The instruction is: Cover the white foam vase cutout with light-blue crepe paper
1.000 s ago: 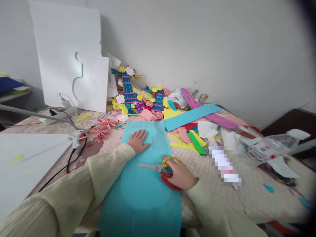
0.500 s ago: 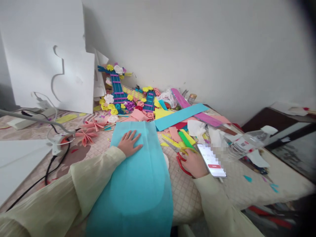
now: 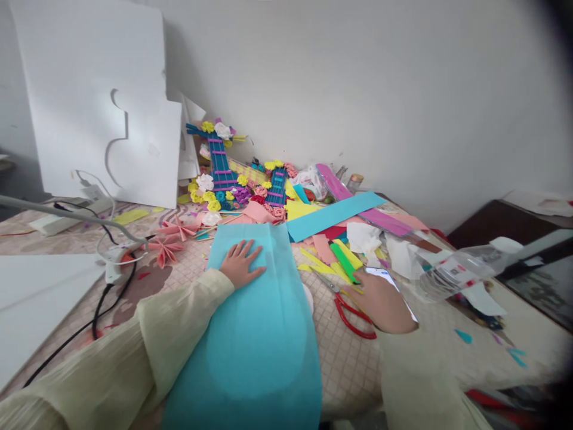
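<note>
While blue paper [image 3: 262,358] reaches the desk's [image 3: 347,364] near edge, the left hand [image 3: 242,265], fingers spread, apparently steadies the sheet's far half.
Right hand [image 3: 385,301] partly hides the scissors [image 3: 344,319] beside the phone [image 3: 376,272]; grip cannot be told.

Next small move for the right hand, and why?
Probably close the right hand on the green stick: its fingertips are right at the stick's near end, though contact is hard to tell. The scissors lie by that hand, with no finger seen through the red loop. The left hand lies flat on the blue paper.
</note>
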A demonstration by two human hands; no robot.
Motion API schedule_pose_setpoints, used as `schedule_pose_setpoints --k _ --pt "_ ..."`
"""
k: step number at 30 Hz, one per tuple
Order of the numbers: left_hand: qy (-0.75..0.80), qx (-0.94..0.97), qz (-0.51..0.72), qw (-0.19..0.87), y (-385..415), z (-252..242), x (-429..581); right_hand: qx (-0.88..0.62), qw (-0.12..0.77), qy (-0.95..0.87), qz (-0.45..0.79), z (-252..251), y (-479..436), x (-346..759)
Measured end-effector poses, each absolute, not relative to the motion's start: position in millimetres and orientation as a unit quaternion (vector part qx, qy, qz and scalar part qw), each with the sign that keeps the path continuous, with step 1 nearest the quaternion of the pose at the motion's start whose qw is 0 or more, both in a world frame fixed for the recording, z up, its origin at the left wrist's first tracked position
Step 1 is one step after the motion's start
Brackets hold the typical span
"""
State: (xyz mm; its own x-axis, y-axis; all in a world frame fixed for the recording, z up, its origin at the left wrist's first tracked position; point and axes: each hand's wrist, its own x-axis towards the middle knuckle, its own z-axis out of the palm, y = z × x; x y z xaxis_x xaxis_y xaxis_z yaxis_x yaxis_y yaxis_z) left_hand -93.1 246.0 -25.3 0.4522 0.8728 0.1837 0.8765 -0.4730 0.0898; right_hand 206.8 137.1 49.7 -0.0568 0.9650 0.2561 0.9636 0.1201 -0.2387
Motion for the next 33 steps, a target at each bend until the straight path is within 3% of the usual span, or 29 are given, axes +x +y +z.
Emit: schedule_pose_setpoints --k 4,11,20,33 --pt "-0.514 -0.852 -0.101 0.003 245.8 -23.8 -93.1 -0.573 0.167 -0.802 0.017 58.5 188.6 129.5" --pt "-0.527 -0.844 -0.101 -0.001 246.9 -23.7 -91.7 -0.551 0.139 -0.822 0.046 -3.5 270.8 56.4" --pt "-0.577 -0.809 -0.111 0.007 254.0 -28.7 -108.1 -0.56 0.131 -0.816 0.06 -34.4 273.6 74.8" --pt "-0.576 -0.81 -0.105 0.024 255.7 -33.6 -112.1 -0.513 0.114 -0.849 0.048 -11.1 253.4 66.0"
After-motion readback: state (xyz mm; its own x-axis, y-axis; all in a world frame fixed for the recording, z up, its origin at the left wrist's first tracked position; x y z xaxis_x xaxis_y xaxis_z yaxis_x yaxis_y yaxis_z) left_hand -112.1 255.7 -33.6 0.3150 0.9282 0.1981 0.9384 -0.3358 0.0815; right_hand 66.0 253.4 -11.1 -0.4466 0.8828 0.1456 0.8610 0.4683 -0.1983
